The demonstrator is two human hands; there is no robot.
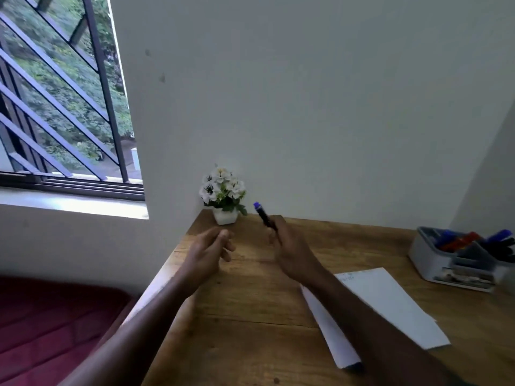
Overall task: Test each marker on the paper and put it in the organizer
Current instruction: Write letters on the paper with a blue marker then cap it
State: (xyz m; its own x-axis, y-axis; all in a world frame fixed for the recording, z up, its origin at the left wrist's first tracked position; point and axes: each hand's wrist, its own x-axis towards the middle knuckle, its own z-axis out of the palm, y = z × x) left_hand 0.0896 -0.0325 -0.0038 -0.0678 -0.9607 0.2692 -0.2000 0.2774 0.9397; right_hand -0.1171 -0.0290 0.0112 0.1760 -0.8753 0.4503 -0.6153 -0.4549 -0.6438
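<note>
Above the wooden desk (250, 316), a black marker with a blue cap (262, 214) is gripped in the right hand (289, 247), so it is best uncapped by the loosely curled, empty left hand (209, 250) before being carried to the white paper sheet (390, 302).

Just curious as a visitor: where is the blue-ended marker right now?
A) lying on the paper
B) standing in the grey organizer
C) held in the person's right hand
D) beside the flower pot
C: the right hand grips the marker above the table, its blue end pointing up, away from the paper.
</note>
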